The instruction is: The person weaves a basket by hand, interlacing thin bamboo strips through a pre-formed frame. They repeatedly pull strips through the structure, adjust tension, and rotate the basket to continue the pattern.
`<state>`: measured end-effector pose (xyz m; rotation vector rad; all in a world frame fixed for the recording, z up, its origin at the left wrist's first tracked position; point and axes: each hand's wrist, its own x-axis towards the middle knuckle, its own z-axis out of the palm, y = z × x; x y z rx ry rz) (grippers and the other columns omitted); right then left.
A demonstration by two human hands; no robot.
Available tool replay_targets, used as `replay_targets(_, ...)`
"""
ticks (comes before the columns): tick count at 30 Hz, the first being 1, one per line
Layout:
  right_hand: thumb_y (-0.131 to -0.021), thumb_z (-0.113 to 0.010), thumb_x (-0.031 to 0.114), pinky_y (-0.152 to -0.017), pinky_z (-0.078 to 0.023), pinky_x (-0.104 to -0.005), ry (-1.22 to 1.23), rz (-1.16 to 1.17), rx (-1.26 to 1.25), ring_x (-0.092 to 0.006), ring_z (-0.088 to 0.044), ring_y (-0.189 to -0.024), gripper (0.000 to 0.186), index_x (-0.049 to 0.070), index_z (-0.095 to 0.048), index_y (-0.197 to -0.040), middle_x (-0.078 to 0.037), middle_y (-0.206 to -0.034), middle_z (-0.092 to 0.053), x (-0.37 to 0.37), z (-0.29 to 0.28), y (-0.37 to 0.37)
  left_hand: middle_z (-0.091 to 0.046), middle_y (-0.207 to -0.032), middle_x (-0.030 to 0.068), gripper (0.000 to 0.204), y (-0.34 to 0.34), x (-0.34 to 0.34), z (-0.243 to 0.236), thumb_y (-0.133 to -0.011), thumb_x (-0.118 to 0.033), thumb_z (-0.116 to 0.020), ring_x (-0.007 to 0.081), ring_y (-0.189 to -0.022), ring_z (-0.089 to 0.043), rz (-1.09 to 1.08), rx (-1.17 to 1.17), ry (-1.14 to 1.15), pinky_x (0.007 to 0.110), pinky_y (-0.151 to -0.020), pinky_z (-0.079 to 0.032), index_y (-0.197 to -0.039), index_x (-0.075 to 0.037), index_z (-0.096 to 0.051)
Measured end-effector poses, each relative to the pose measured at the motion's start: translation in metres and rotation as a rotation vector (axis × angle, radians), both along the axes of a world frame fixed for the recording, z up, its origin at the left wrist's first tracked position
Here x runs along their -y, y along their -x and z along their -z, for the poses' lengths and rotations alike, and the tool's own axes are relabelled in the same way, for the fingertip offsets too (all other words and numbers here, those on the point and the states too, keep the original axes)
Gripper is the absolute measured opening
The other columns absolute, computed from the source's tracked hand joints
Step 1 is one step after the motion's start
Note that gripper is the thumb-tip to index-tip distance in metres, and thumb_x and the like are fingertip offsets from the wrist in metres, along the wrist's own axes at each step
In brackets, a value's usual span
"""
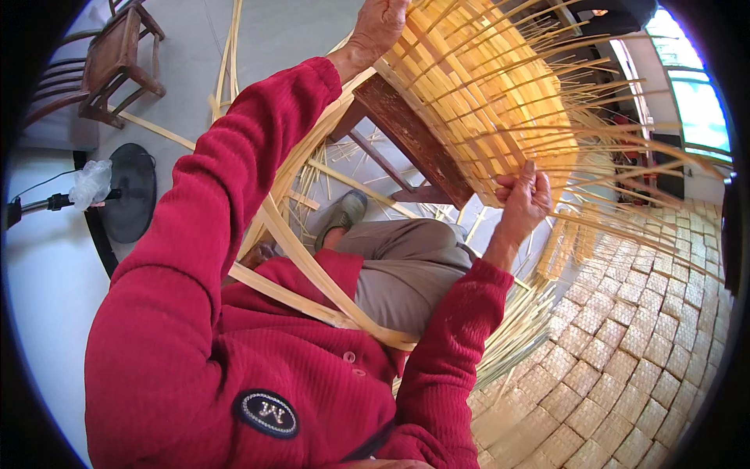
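Observation:
A partly woven basket of yellow bamboo strips, with long loose spokes sticking out at the right, fills the upper right. My left hand is closed on its upper left edge, fingertips cut off by the frame's top. My right hand grips the lower edge, fingers bent against the weave. Long pale strips hang from the basket's left side across my lap. A worn brown wooden stool stands behind and below the basket.
A wooden chair and a black round stand base are at left. Loose splints lie by my right leg; cut scraps litter the grey floor. Woven mats cover the lower right. A bright window is at far right.

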<state>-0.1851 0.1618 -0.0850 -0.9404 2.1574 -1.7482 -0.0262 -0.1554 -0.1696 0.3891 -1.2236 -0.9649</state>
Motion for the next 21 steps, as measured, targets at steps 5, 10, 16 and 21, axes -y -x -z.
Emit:
replay_targets(5, -0.103, -0.064, 0.031, -0.049, -0.045, -0.0229, 0.014, -0.076, -0.113, -0.0091, -0.057, -0.051, 0.035, 0.005, -0.06, -0.079, -0.009, -0.065, -0.069, 0.025, 0.016, 0.007, -0.065, -0.117, 0.0083, 0.033, -0.039, 0.059, -0.012, -0.104, -0.026, -0.056, 0.0185, -0.111, -0.059, -0.381, 0.432, 0.326, 0.035, -0.102, -0.045, -0.125, 0.0, -0.06)
replay_targets(10, -0.105, -0.062, 0.032, -0.066, -0.052, -0.0234, 0.137, -0.083, -0.063, -0.0097, -0.062, -0.068, 0.039, 0.005, -0.063, -0.133, -0.013, -0.093, -0.075, -0.032, -0.025, -0.002, -0.069, -0.112, 0.0052, 0.043, -0.085, 0.012, -0.055, -0.098, -0.031, -0.069, 0.0155, -0.106, -0.061, 0.289, 0.786, -0.057, 0.034, -0.096, -0.049, -0.126, 0.0, -0.063)
replay_targets(16, -0.108, -0.055, 0.023, -0.073, -0.05, -0.026, -0.114, -0.316, 0.027, -0.0111, -0.06, -0.073, 0.031, -0.002, -0.068, -0.121, -0.008, -0.086, -0.07, -0.104, -0.057, -0.07, -0.074, -0.105, 0.005, 0.036, -0.256, -0.129, -0.129, -0.096, -0.017, -0.075, 0.012, -0.094, -0.065, 1.434, 1.319, -0.532, 0.029, -0.083, -0.053, -0.127, -0.001, -0.067)
replay_targets(21, -0.104, -0.061, 0.013, -0.073, -0.052, -0.0246, -0.321, -0.53, 0.154, -0.0111, -0.064, -0.08, 0.021, -0.002, -0.069, -0.116, -0.007, -0.09, -0.069, -0.168, -0.059, -0.11, -0.069, -0.081, 0.0085, 0.046, -0.265, -0.173, -0.106, -0.091, -0.044, -0.074, 0.0201, -0.072, -0.066, 1.381, 1.512, -0.033, 0.034, -0.067, -0.056, -0.1, 0.001, -0.074)
